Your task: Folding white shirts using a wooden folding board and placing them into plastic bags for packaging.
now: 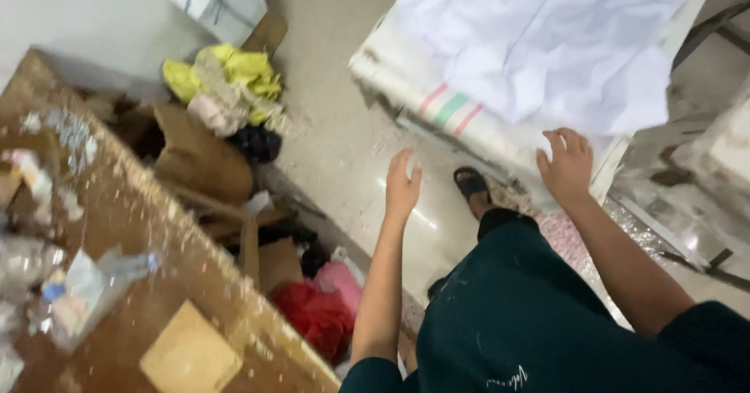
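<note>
While our left hand (402,183) hung open and empty, our right hand (566,166) spread its fingers against crumpled white fabric (547,41) at the padded table (437,88) edge.

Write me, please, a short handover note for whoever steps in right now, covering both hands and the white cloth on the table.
Left hand: open, empty, raised in the air short of the table, touching nothing.
Right hand: open, fingers spread, at the near edge of the white cloth; whether it touches is unclear.
The cloth lies crumpled on the padded table, overhanging its near edge.
Done: nothing gripped so far.
Left: the cloth is unsmoothed and not held.
Nearby: fabric scraps heaped on the floor, and a littered wooden bench to the left.
</note>
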